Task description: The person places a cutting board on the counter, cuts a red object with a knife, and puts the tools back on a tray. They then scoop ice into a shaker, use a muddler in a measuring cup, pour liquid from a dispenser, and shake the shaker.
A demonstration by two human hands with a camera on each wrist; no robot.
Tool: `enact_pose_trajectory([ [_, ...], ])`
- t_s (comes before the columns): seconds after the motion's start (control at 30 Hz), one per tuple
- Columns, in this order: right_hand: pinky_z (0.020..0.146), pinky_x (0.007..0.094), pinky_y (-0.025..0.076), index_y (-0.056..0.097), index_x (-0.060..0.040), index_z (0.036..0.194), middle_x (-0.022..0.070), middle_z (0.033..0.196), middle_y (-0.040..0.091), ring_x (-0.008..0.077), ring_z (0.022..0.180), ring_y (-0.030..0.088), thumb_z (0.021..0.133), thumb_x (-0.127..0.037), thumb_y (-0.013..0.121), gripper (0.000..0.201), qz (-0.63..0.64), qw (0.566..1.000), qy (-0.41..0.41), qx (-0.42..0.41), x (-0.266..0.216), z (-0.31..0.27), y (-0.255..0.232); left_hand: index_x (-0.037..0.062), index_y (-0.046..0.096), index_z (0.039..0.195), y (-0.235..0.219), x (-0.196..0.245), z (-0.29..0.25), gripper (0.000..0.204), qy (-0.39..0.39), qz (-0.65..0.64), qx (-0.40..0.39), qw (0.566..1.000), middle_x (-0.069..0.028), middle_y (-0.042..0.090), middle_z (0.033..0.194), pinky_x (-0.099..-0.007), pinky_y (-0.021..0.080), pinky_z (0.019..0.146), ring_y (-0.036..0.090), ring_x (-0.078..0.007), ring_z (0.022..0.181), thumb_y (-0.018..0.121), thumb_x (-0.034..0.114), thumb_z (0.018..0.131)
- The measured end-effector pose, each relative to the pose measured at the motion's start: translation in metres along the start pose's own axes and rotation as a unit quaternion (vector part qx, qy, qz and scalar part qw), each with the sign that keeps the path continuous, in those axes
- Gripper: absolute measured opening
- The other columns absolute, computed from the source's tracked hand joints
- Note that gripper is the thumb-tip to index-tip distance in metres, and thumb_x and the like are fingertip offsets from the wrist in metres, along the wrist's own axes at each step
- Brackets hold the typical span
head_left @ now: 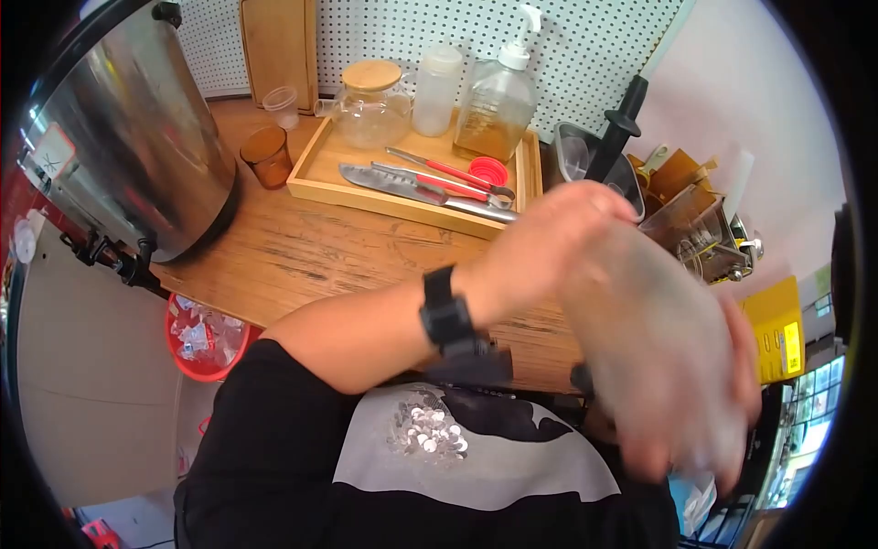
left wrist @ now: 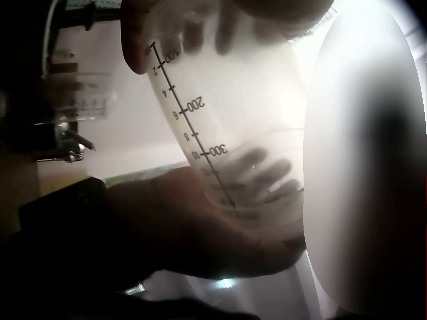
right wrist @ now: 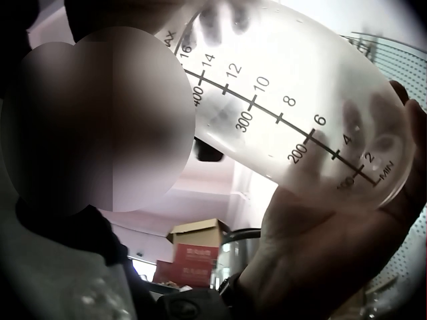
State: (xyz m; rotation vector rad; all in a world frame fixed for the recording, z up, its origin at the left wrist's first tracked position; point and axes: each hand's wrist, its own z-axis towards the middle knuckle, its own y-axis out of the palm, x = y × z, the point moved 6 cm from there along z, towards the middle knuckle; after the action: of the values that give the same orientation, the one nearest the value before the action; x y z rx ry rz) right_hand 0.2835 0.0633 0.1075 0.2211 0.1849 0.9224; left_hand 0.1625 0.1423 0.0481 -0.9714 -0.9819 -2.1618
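A translucent shaker cup [left wrist: 233,100] with black measuring marks is held between both hands. My left hand [head_left: 558,224], with a black band at its wrist, grips the end marked MIN. The right hand [head_left: 681,412] holds the opposite end, its fingers spread round the wall. Motion blurs the cup [head_left: 631,293] and the right hand in the head view. In the right wrist view, left-hand fingers [right wrist: 367,127] show through the frosted wall. The cup lies tilted over the front right of the wooden counter [head_left: 311,247].
A wooden tray [head_left: 366,202] holds a knife [head_left: 393,183], red-handled tools, a glass teapot [head_left: 370,114] and a pump bottle [head_left: 498,105]. A steel urn [head_left: 137,137] and an amber cup [head_left: 266,157] stand left. Utensil containers [head_left: 686,220] line the right; a red bucket [head_left: 212,371] sits below.
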Motion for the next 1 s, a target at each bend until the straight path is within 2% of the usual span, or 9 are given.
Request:
enact_pose_trajectory([
  [0.07, 0.096, 0.0382, 0.041, 0.039, -0.0046, 0.126, 0.022, 0.12, 0.053, 0.0289, 0.108, 0.054, 0.093, -0.035, 0.041, 0.045, 0.086, 0.955, 0.093, -0.268, 0.037, -0.021, 0.02, 0.0008, 0.053, 0.115, -0.04, -0.063, 0.004, 0.038, -0.129, -0.227, 0.126, 0.957, -0.0076, 0.06, 0.109, -0.0287, 0.047, 0.085, 0.057, -0.0128, 0.099, 0.038, 0.033, 0.1],
  [0.2, 0.095, 0.0442, 0.043, 0.039, -0.0002, 0.123, 0.0215, 0.114, 0.055, 0.0307, 0.107, 0.056, 0.087, -0.043, 0.051, 0.057, 0.205, 0.942, 0.221, -0.147, 0.054, -0.022, 0.013, 0.0053, 0.057, 0.106, -0.041, -0.076, -0.011, 0.028, -0.152, -0.223, 0.225, 0.936, -0.0014, 0.058, 0.094, -0.026, 0.047, 0.076, 0.055, -0.0093, 0.087, 0.044, 0.029, 0.098],
  [0.27, 0.089, 0.0432, 0.047, 0.037, 0.0009, 0.128, 0.0264, 0.11, 0.056, 0.0321, 0.104, 0.056, 0.09, -0.042, 0.041, 0.058, -0.031, 0.926, 0.271, -0.261, 0.036, -0.019, 0.008, 0.0026, 0.054, 0.116, -0.018, -0.019, -0.013, 0.039, -0.061, -0.006, 0.112, 0.992, -0.0098, 0.06, 0.115, -0.034, 0.045, 0.092, 0.057, -0.018, 0.105, 0.035, 0.033, 0.1],
  [0.37, 0.09, 0.0394, 0.048, 0.04, 0.0004, 0.129, 0.0244, 0.107, 0.057, 0.0302, 0.102, 0.057, 0.088, -0.041, 0.048, 0.059, 0.356, 0.921, -0.098, 0.123, -0.004, -0.009, -0.012, 0.0032, 0.052, 0.12, -0.008, 0.006, -0.014, 0.04, 0.011, 0.043, 0.058, 0.997, -0.0098, 0.058, 0.119, -0.0343, 0.044, 0.093, 0.056, -0.0194, 0.106, 0.035, 0.034, 0.1],
  [0.4, 0.091, 0.0405, 0.046, 0.038, -0.001, 0.13, 0.0242, 0.111, 0.056, 0.0303, 0.104, 0.056, 0.089, -0.038, 0.048, 0.056, 0.16, 0.977, 0.0, -0.141, 0.006, -0.001, -0.002, 0.0032, 0.052, 0.12, -0.016, -0.005, -0.011, 0.04, 0.01, 0.042, 0.053, 0.998, -0.0098, 0.058, 0.119, -0.0343, 0.044, 0.093, 0.056, -0.0194, 0.106, 0.035, 0.034, 0.1],
  [0.47, 0.096, 0.0433, 0.042, 0.031, -0.0049, 0.132, 0.0239, 0.12, 0.053, 0.0308, 0.108, 0.054, 0.089, -0.03, 0.051, 0.054, 0.193, 0.943, 0.148, -0.225, 0.052, -0.039, 0.024, 0.0035, 0.051, 0.123, -0.057, -0.071, -0.007, 0.043, -0.134, -0.195, 0.158, 0.959, -0.0093, 0.057, 0.121, -0.0333, 0.044, 0.093, 0.055, -0.0176, 0.107, 0.036, 0.038, 0.1],
  [0.57, 0.097, 0.0449, 0.041, 0.029, -0.0047, 0.134, 0.0249, 0.12, 0.052, 0.033, 0.11, 0.054, 0.091, -0.03, 0.051, 0.055, 0.241, 0.871, 0.381, -0.195, 0.111, -0.071, 0.034, 0.0032, 0.053, 0.113, -0.075, -0.094, -0.022, 0.038, -0.125, -0.146, 0.256, 0.947, -0.0052, 0.058, 0.106, -0.0268, 0.044, 0.086, 0.054, -0.011, 0.098, 0.04, 0.036, 0.1],
  [0.8, 0.098, 0.0423, 0.043, 0.033, -0.0043, 0.133, 0.0195, 0.12, 0.054, 0.0297, 0.111, 0.055, 0.093, -0.029, 0.052, 0.051, 0.347, 0.834, 0.378, -0.204, 0.105, -0.066, 0.032, 0.0008, 0.043, 0.131, -0.066, -0.051, -0.019, 0.072, -0.023, 0.193, -0.028, 0.981, -0.0103, 0.054, 0.119, -0.034, 0.041, 0.096, 0.051, -0.0183, 0.11, 0.07, 0.045, 0.081],
  [1.0, 0.095, 0.0359, 0.045, 0.039, -0.0032, 0.131, 0.015, 0.118, 0.057, 0.0236, 0.108, 0.057, 0.096, -0.021, 0.048, 0.04, 0.327, 0.791, 0.439, -0.275, 0.107, -0.106, 0.045, 0.0013, 0.034, 0.137, -0.065, -0.063, -0.026, 0.1, -0.043, 0.16, 0.003, 0.986, -0.0139, 0.051, 0.126, -0.0373, 0.039, 0.101, 0.048, -0.0246, 0.12, 0.087, 0.039, 0.06],
])
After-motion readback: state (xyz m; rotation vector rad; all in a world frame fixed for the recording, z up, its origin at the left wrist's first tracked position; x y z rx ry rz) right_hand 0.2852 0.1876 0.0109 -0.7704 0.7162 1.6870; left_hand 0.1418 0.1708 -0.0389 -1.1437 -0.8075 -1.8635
